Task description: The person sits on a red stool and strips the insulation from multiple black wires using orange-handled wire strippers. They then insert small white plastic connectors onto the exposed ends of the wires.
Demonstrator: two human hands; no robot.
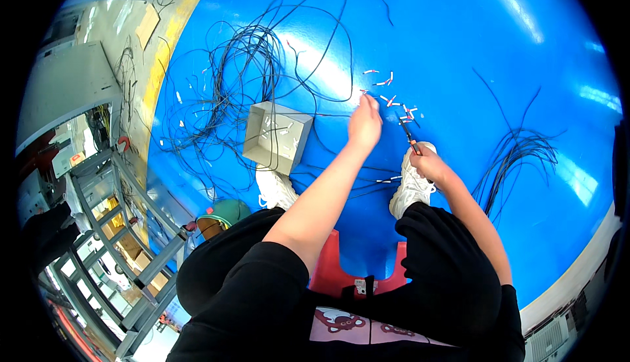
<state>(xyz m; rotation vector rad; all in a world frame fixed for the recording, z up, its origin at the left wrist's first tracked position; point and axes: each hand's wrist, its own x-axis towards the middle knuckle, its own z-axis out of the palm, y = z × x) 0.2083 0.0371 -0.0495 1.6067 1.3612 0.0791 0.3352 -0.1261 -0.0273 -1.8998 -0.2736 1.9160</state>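
Black and orange, a slim tool (411, 140) sits clasped in the right hand (429, 165), near red-and-white pieces (391, 102) on blue flooring (446, 40), while the left hand (365, 124) curls nearby, whether pinching anything I can't tell.

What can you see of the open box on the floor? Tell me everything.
The open box looks like stiff cardboard, plain grey-beige, with straight walls and no lid visible. Its open side faces up toward the camera, showing the inside and several small white pieces; they are too small to identify. It sits on the glossy blue floor, just beyond the left shoe; contact there is unclear. Black cables lie around it, some appearing to cross it.
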